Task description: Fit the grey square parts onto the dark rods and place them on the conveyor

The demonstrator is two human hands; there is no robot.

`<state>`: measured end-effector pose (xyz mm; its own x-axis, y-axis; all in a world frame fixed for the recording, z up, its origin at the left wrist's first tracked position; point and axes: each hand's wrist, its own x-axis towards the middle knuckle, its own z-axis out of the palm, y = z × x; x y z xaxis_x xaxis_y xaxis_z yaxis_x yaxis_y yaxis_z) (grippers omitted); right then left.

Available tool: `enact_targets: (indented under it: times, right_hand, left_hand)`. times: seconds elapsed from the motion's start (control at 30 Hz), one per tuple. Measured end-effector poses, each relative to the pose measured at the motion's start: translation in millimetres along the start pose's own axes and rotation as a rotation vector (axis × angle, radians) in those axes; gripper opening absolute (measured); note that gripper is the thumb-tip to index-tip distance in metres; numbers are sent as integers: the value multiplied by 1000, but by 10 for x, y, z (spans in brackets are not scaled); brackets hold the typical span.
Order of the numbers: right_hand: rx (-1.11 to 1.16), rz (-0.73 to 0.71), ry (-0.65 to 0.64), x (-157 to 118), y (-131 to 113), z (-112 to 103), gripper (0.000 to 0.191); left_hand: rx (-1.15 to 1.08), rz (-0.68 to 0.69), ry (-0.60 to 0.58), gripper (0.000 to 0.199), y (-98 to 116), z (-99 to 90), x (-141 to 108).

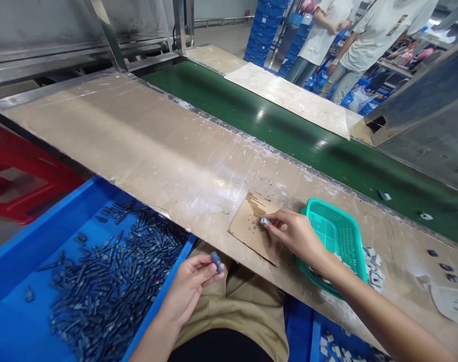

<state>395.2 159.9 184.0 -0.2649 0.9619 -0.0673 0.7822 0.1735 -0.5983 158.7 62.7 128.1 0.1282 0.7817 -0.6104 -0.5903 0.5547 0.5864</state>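
My left hand (195,281) pinches a small dark blue plastic part (216,261) just off the table's front edge, above my lap. Over a piece of cardboard (244,226), my right hand (293,231) grips a small whitish-grey piece (265,221) between thumb and fingertips. Its lower end is at a little heap of tiny metallic bits (254,226) on the cardboard; whether it touches them I cannot tell. Dark wet-looking stains mark the board. Beside my right wrist stands a green plastic basket (336,213) with whitish pieces in it, partly hidden by my forearm.
A blue bin (36,322) at the left holds many dark blue parts (111,281). More whitish pieces (372,269) lie right of the basket. A green conveyor belt (214,95) runs behind the table, carrying a few small parts. Two people (350,45) stand beyond, near stacked blue crates (264,32).
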Motion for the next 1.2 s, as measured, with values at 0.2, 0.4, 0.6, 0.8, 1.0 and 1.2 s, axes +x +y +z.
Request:
enact_targets:
  times: [0.2, 0.4, 0.6, 0.8, 1.0, 1.2]
  right_hand:
    - [735, 331, -157, -265, -302, -173, 26]
    - [731, 274, -48, -572, -565, -182, 23]
    - [563, 214, -43, -645, -602, -150, 22]
    - [686, 271, -124, -628, -591, -160, 25]
    - [847, 323, -175, -507, -561, -159, 30]
    - [882, 301, -231, -448, -384, -131, 28]
  left_hand:
    - [-95, 49, -203, 22, 68, 398, 52]
    - [-212, -92, -336, 21, 14, 627, 61]
    - [-136, -34, -321, 22, -50, 674, 12]
    - [-39, 61, -295, 14, 24, 675, -56]
    - [70, 41, -305, 18, 136, 780, -37]
    - [225, 85, -212, 25, 204, 712, 83]
